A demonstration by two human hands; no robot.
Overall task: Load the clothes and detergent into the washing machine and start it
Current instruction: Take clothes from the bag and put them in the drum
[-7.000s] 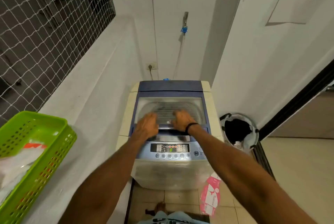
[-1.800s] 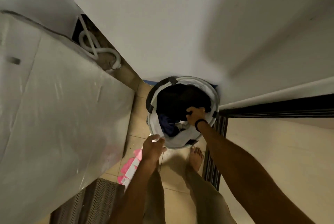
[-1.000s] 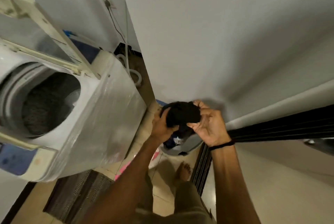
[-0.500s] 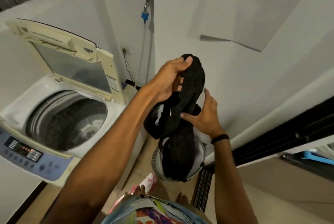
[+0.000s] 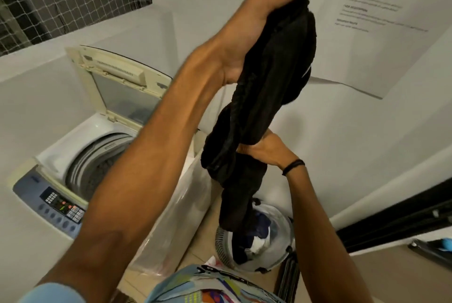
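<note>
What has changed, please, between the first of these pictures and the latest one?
The washing machine lid, shut at first, now stands open. Both hands left it, reached into the laundry basket and lifted out a black garment: the left hand holds its top high, the right hand grips lower. The basket stays on the floor beside the machine.

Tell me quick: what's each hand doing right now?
Left hand: closed on the top of the black garment, held up high.
Right hand: closed on the same garment lower down, above the laundry basket.
</note>
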